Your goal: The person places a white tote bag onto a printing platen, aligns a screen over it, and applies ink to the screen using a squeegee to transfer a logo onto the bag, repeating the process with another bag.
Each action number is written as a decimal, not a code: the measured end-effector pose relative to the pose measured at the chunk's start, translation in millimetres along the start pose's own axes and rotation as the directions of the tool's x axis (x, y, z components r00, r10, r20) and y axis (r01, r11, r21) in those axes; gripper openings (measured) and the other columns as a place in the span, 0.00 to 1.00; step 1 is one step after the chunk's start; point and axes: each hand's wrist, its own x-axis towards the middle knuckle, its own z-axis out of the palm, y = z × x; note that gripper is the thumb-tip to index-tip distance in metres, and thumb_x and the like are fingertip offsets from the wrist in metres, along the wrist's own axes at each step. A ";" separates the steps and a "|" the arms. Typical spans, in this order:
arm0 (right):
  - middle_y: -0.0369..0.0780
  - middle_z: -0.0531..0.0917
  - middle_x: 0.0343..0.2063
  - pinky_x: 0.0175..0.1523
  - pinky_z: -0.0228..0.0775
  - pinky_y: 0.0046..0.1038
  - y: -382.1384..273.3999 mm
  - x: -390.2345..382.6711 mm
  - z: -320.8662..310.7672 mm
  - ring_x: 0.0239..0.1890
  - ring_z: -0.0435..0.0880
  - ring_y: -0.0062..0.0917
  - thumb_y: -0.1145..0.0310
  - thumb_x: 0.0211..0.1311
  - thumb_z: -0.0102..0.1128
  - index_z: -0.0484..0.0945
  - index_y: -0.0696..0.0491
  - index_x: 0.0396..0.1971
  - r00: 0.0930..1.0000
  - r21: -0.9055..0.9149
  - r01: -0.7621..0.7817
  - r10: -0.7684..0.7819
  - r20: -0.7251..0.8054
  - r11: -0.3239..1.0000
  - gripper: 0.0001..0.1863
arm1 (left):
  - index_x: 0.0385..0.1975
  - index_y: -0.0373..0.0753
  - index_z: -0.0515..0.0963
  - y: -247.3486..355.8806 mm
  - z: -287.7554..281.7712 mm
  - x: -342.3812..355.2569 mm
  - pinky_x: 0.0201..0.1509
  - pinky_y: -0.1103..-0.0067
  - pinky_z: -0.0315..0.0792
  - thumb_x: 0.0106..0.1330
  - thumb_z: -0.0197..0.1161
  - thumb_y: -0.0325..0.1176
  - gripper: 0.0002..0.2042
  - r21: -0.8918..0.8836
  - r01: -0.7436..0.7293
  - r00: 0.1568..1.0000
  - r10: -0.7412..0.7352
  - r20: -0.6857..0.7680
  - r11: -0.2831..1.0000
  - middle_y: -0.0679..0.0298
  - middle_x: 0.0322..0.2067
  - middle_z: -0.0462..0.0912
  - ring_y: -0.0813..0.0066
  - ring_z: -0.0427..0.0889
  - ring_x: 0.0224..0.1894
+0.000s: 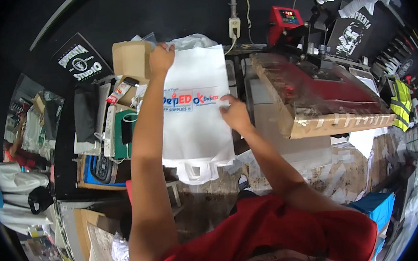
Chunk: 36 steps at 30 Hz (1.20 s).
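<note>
A white fabric tote bag (197, 131) lies flat in front of me, its looped handle toward me. Across its middle runs a red and blue print (187, 101). My left hand (162, 59) reaches to the bag's far left corner, with its fingers curled over the edge there. At the bag's right edge, beside the end of the print, rests my right hand (236, 114). Its thumb and forefinger touch the fabric with a gap between them. My left forearm covers part of the bag's left side.
On the right stands a heat press with a red control box (286, 22) and a wide, cardboard-edged platen (322, 86). An open cardboard box (131, 60), a green item (123, 135) and a power strip (109, 132) crowd the left. A wall outlet (234, 28) is behind.
</note>
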 end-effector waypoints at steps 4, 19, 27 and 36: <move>0.53 0.82 0.43 0.51 0.74 0.39 -2.0 -6.5 5.4 0.43 0.82 0.48 0.73 0.51 0.63 0.78 0.54 0.44 0.997 0.023 0.066 -0.066 -0.039 0.998 0.17 | 0.51 0.37 0.78 -2.5 35.6 57.5 0.54 0.63 0.75 0.58 0.61 0.55 0.29 0.355 0.029 0.990 -0.075 0.117 0.935 0.51 0.50 0.81 0.49 0.80 0.52; 0.52 0.82 0.43 0.52 0.74 0.37 15.0 8.1 14.0 0.45 0.82 0.47 0.75 0.51 0.62 0.79 0.57 0.46 0.985 0.099 0.165 -0.159 -0.069 0.981 0.18 | 0.65 0.31 0.60 -28.5 60.4 113.9 0.63 0.67 0.68 0.56 0.69 0.54 0.43 -0.521 -0.040 0.999 0.043 -0.008 0.853 0.45 0.61 0.70 0.52 0.73 0.61; 0.55 0.81 0.39 0.47 0.75 0.39 16.2 6.4 22.5 0.39 0.82 0.48 0.74 0.53 0.59 0.80 0.59 0.44 0.980 0.136 0.110 -0.085 -0.177 0.985 0.17 | 0.58 0.40 0.73 -16.1 44.1 -28.7 0.69 0.66 0.61 0.61 0.66 0.52 0.30 0.317 -0.599 0.800 0.565 0.201 0.736 0.45 0.63 0.67 0.47 0.64 0.66; 0.54 0.84 0.36 0.44 0.77 0.37 13.3 8.8 30.6 0.37 0.85 0.45 0.72 0.52 0.60 0.83 0.59 0.40 0.975 0.098 0.027 -0.004 -0.223 0.995 0.14 | 0.29 0.30 0.77 -113.9 -55.8 -73.1 0.36 0.71 0.76 0.57 0.71 0.42 0.18 0.306 0.122 0.830 -0.266 0.489 0.944 0.53 0.23 0.80 0.63 0.82 0.27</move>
